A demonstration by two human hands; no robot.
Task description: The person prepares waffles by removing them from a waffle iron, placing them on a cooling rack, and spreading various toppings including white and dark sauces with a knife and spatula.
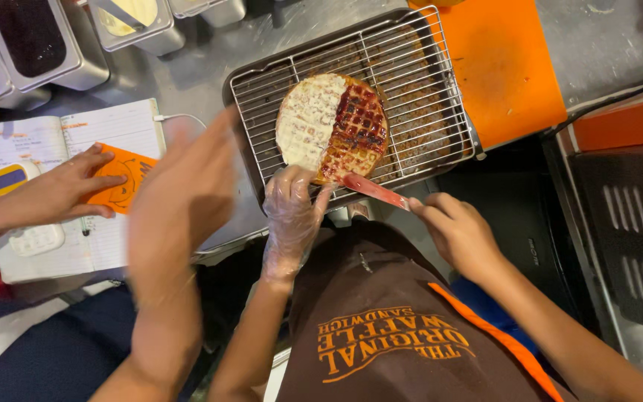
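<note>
Steel counter (210, 67), seen from above. Round waffle (331, 126) lies flat on a wire rack (418, 97) set in a dark tray (241, 74); its right half is glazed red, its left half pale.

Left hand (292, 216), gloved, fingers loosely spread, fingertips on the near rim, not closed around it. Right hand (455, 231) closed on the handle of a red-smeared knife (372, 190), blade tip at the waffle's near edge.

Judgement: keep the blade flat, draw it in light strokes towards the pale half, and hold the rim steady.

Count:
- waffle 1, rack 1, tray 1, knife 1
- orange board (507, 67) 1
- notebook (124, 123) 1, orange card (124, 182) 1
- other people's hands 2: a blurred hand (180, 201) and one on the card (61, 193)
</note>
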